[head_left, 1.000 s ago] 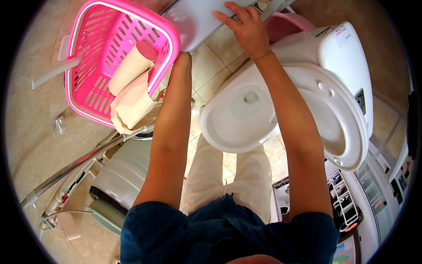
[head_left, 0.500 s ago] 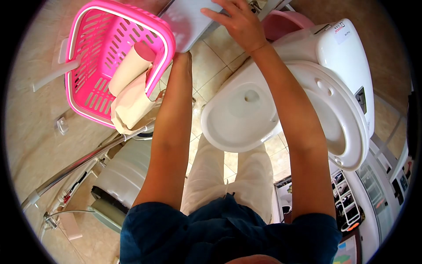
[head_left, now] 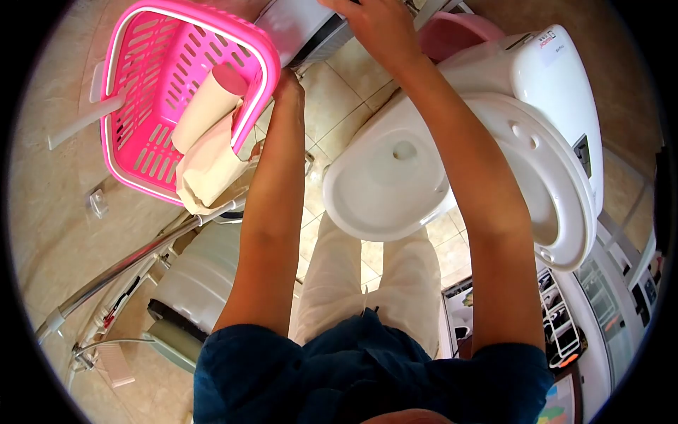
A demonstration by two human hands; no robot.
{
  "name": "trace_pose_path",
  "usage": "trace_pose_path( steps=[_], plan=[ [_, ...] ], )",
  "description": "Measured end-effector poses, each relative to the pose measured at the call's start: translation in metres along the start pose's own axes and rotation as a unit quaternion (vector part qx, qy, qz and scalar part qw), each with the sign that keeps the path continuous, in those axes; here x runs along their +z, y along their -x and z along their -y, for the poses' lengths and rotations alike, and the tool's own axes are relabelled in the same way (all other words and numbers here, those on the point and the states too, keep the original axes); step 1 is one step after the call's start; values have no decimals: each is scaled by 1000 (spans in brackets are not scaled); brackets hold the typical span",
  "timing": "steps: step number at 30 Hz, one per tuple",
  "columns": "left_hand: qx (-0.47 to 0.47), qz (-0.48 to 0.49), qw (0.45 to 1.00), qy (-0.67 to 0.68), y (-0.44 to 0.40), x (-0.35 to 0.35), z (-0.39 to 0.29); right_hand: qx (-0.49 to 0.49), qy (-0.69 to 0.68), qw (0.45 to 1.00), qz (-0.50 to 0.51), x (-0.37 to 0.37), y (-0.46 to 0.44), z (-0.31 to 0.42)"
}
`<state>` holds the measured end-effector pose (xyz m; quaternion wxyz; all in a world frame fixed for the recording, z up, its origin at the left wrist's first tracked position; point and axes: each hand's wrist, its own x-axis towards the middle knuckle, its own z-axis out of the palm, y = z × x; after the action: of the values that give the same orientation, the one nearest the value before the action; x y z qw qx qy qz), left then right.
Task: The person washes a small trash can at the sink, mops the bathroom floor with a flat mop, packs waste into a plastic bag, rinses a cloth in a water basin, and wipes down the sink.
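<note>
My left hand (head_left: 287,86) is beside the right rim of a pink plastic basket (head_left: 164,99). Its fingers are hidden behind the rim and under a pale, smooth-topped unit (head_left: 291,27), so I cannot tell whether it grips anything. In the basket lie a cream-coloured roll (head_left: 208,109) and a folded cream sheet or bag (head_left: 208,173) that hangs over the rim. My right hand (head_left: 381,27) reaches to the top edge of the view, near the right side of that unit. Its visible fingers stretch leftward, open; the tips are cut off.
A white toilet (head_left: 378,201) with its seat raised stands right of centre. Behind it is a pink basin (head_left: 459,34). A metal rail (head_left: 131,256) runs along the left wall, above a grey-green lidded tub (head_left: 194,290). Lower right stands a white wire rack (head_left: 561,325).
The pale unit's top has shifted up and left, and a dark grey side now shows. My left hand has moved slightly up and behind the basket rim; my right hand has moved up.
</note>
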<state>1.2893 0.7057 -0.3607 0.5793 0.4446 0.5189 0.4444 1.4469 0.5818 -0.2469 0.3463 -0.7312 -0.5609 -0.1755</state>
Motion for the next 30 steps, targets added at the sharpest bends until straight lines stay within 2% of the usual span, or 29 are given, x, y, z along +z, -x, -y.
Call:
trace_pose_path(
  steps=[6, 8, 9, 12, 14, 16, 17, 20, 22, 24, 25, 28, 30],
  plan=[
    [66, 65, 992, -83, 11, -13, 3, -5, 24, 1000, -6, 8, -8, -1],
    [125, 104, 973, -163, 25, -18, 3, -2, 30, 999, -14, 11, -10, 0],
    [193, 118, 950, -214, 22, -20, 3, 1, 32, 999, -18, 14, -11, 0],
    [169, 109, 956, -212, 22, -21, 7, -2, 28, 999, -35, 17, -11, 0],
    [212, 116, 937, -253, 17, -21, 4, -5, 24, 999, -46, 17, -10, 1],
    [306, 95, 877, -358, 6, -23, 13, -5, 20, 998, -53, 9, -6, 5],
    [373, 69, 815, -438, -2, -28, 30, 5, 13, 998, -54, 6, -5, 6],
    [460, 11, 772, -438, -1, -26, 31, 29, -11, 998, -58, -4, 2, 7],
    [331, 9, 904, -270, 7, -17, 28, 38, -27, 997, -67, -7, 6, 5],
    [314, 34, 925, -211, 26, -8, 17, 55, -21, 994, -96, -10, 11, 1],
    [305, 47, 934, -181, 33, -5, 10, 64, -18, 992, -111, -11, 13, -2],
    [356, 77, 849, -383, 40, -7, -2, 110, -31, 987, -114, -18, 18, -9],
    [354, 63, 869, -341, 41, -1, -1, 172, -78, 976, -105, -19, 21, -9]
  ],
)
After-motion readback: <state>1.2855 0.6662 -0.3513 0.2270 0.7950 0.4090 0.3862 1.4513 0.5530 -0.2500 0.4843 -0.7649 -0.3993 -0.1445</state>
